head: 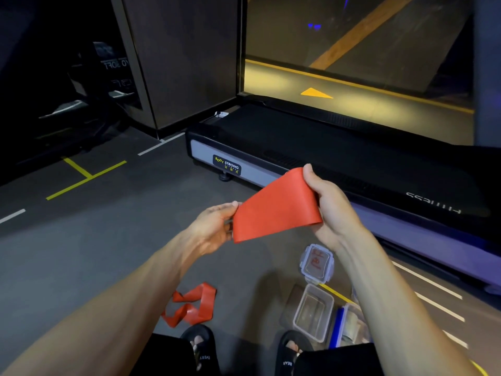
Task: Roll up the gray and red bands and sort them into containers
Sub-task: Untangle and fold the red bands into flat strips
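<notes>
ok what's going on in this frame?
A person holds a flat red band stretched between both hands: left hand pinching one end, right hand gripping the other. It isn't rolled yet. A second red band lies crumpled on the floor by their feet. An open clear container and its lid sit nearby.

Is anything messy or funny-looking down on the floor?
Yes. A second red band lies twisted and crumpled on the floor by the left foot, not rolled. A container lid lies loose beyond the open clear container.
</notes>
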The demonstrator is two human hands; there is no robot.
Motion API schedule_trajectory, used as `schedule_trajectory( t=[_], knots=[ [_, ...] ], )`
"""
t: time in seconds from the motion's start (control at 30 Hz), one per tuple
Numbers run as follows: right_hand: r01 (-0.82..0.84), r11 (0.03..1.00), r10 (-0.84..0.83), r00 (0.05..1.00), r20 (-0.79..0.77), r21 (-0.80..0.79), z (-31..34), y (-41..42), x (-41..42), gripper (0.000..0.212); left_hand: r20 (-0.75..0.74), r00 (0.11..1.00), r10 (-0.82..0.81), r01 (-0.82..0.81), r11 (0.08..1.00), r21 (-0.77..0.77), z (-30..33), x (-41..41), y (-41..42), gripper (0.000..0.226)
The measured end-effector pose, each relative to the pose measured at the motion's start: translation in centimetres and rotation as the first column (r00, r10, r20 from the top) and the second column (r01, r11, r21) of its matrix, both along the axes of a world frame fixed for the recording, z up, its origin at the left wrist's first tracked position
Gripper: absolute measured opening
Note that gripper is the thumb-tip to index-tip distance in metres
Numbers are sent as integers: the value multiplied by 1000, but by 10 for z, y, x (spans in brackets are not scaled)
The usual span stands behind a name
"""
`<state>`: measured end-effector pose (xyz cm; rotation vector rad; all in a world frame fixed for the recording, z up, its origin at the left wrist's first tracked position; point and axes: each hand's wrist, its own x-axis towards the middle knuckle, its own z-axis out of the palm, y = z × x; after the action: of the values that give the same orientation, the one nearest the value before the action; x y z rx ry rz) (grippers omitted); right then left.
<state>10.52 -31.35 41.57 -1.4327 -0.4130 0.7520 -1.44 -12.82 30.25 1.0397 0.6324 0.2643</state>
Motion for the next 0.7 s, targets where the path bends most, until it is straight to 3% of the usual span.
schedule_trajectory(
  t=[0.1,0.23,0.33,0.5,0.57,0.7],
  knots=[
    [23,1000,-23,1000,-7,-9,1,3,-3,56,5,995,-98,97,989,-107,5,2,-7,32],
    [91,996,-91,995,-47,-12,0,7,-4,59,55,972,-227,231,969,-91,4,-2,-14,24],
    [155,988,-155,985,-72,-12,-2,8,-2,63,2,988,-152,152,987,-50,0,-4,-11,42],
    [200,980,-199,977,-74,0,-3,9,-2,51,-71,997,-2,-2,999,-49,1,-2,-1,22],
    [203,979,-202,976,-81,1,-2,9,-2,58,-76,997,24,-31,995,-92,4,-3,1,14],
    [154,988,-154,987,-44,-5,-2,10,-6,59,-98,994,39,-53,987,-151,11,0,2,21]
  ],
)
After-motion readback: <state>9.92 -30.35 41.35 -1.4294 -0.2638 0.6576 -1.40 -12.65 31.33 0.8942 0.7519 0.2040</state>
